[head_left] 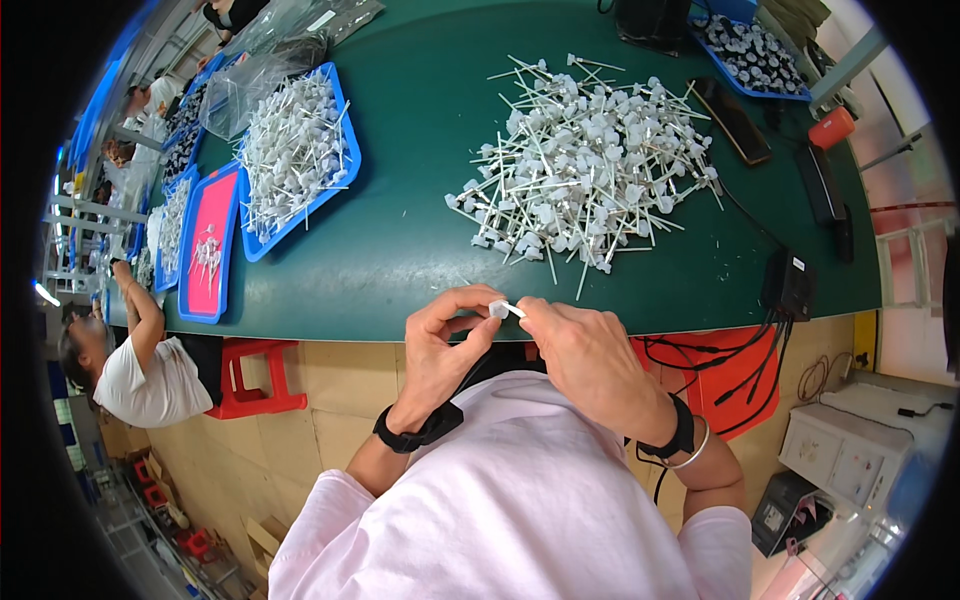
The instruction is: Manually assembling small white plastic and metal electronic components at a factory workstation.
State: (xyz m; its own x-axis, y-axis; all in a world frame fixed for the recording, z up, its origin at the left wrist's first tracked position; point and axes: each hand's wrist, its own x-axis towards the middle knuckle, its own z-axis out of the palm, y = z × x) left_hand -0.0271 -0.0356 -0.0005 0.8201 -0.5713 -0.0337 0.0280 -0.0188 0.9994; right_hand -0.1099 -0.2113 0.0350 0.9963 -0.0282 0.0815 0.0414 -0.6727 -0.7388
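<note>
Between my two hands, at the near edge of the green table, is a small white plastic piece [499, 310] with a wide head and a thin stem. My left hand [447, 335] pinches the head between thumb and fingers. The stem end points right, where the fingertips of my right hand [577, 345] are closed on it. Farther off on the table lies a loose pile of similar white stemmed pieces [590, 165]. A blue tray [352, 165] to the left is heaped with more of them.
A blue tray with a pink bottom [212, 290] holds several pieces at the left. A phone [730, 120], a black box with cables [788, 285] and a tray of dark pieces [755, 60] are on the right. A person [150, 375] sits at the left near a red stool [258, 385].
</note>
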